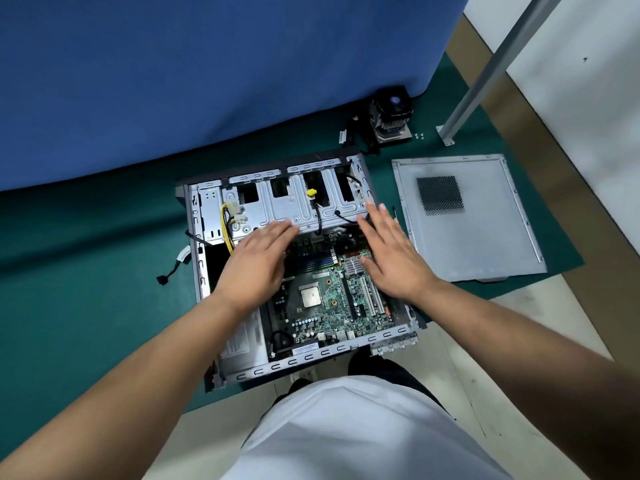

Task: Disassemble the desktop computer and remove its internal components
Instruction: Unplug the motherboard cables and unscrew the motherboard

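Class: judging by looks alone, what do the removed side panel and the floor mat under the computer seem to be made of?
Side panel: probably sheet metal, with a dull grey unpainted finish, folded edges and a punched vent grid. Floor mat: looks like a dark green matte sheet, perhaps rubber or vinyl; it lies flat and thin, with no visible weave.

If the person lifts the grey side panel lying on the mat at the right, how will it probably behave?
The side panel is a thin, wide metal sheet, so it probably feels light and may flex slightly if lifted by one corner. It lies flat on the green mat, so it will not roll; its folded edges probably give fingers some grip.
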Demonstrator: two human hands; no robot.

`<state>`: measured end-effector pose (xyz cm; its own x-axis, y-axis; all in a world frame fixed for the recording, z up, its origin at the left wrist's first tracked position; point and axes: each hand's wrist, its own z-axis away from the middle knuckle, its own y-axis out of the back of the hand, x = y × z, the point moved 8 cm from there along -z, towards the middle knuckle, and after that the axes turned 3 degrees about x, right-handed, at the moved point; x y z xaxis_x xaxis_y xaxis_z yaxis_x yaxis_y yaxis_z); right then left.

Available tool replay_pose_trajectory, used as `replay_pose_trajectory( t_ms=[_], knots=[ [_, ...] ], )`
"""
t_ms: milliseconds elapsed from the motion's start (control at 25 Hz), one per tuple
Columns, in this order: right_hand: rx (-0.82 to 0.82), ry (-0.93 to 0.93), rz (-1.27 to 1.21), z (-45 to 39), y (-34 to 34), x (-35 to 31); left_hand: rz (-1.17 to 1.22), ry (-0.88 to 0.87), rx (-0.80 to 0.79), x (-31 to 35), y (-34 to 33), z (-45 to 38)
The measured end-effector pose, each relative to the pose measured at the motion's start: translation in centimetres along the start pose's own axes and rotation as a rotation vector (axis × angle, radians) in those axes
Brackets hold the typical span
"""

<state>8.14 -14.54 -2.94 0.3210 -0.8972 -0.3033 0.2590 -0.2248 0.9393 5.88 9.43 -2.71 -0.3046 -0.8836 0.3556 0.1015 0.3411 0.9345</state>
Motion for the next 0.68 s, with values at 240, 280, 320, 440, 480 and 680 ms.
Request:
replay_pose_trajectory(
  t_ms=[240,280,320,440,480,680],
  knots=[
    [0.015,-0.473,-0.455,1.0,0.0,2.3,-0.115,0.187,-0.006,-1.7,0.4,0.7],
    [-0.004,-0.513,-0.531,0.7,0.1,2.6,-0.159,0.190,-0.016,-1.6,0.5,-0.1],
    [-0.024,-0.548,-0.568,0.3,0.3,2.8,-0.197,0.195,-0.030,-1.6,0.4,-1.0],
    [-0.095,-0.605,-0.488,-0.4,0.3,2.9,-0.317,0.213,-0.091,-1.9,0.1,-2.9],
    [-0.103,-0.611,-0.475,-0.5,0.2,2.9,-0.351,0.219,-0.105,-1.9,-0.1,-3.2],
    [-0.055,-0.549,-0.492,0.1,0.1,3.1,-0.440,0.190,-0.152,-1.6,-0.4,-3.3]
  ],
)
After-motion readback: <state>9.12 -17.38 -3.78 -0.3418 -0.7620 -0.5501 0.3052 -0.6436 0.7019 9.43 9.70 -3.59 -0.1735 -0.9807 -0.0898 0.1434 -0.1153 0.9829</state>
